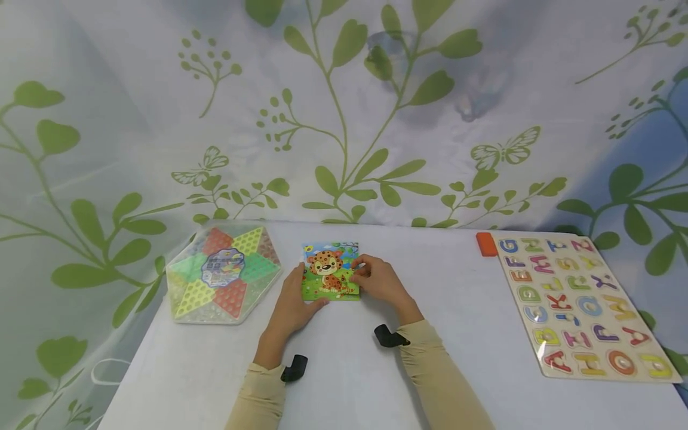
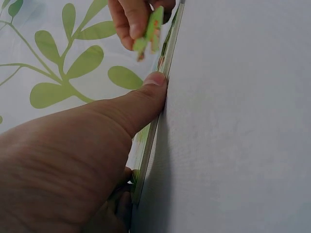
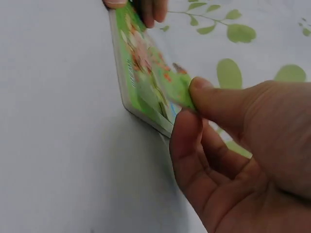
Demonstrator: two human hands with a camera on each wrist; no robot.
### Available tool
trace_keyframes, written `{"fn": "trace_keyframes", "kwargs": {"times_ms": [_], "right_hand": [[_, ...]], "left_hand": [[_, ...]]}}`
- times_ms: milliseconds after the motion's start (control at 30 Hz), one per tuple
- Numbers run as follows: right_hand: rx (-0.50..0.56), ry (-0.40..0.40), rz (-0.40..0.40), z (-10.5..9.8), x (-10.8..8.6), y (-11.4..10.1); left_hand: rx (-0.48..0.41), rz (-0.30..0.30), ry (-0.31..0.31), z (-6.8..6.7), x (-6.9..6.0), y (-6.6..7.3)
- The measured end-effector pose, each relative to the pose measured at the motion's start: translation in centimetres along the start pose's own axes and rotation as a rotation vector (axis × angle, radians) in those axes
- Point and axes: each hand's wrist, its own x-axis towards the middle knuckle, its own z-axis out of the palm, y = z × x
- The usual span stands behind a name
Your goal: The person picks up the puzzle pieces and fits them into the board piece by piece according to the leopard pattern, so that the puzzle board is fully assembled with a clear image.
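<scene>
A small square jigsaw puzzle (image 1: 329, 263) with a cartoon leopard on green grass lies on the white table. My left hand (image 1: 292, 301) holds it at the near left corner, the thumb along the front edge and the fingers at the left side. At the puzzle's right side, my right hand (image 1: 380, 279) pinches a green puzzle piece (image 3: 176, 87) between thumb and forefinger. That piece is tilted and raised over the right part of the picture, as the right wrist view shows. Part of the left fingers is hidden in the left wrist view.
On the left lies a hexagonal Chinese checkers board (image 1: 251, 298) with a coloured star. To the right is a wooden alphabet board (image 1: 559, 298) with several letters, an orange-red block (image 1: 486, 244) by its far left corner. A leaf-print curtain (image 1: 344, 119) rises behind the table.
</scene>
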Motion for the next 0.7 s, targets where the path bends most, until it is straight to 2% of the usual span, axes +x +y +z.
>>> {"fn": "trace_keyframes", "kwargs": {"times_ms": [200, 400, 700], "right_hand": [[-0.088, 0.044, 0.017, 1.1, 0.7, -0.4], [-0.154, 0.074, 0.041, 1.8, 0.6, -1.3], [-0.196, 0.09, 0.064, 2.1, 0.4, -2.0]], "left_hand": [[-0.001, 0.003, 0.002, 0.0, 0.1, -0.1], [0.008, -0.007, -0.001, -0.2, -0.1, 0.0], [0.004, -0.004, -0.008, -0.1, 0.0, -0.1]]}}
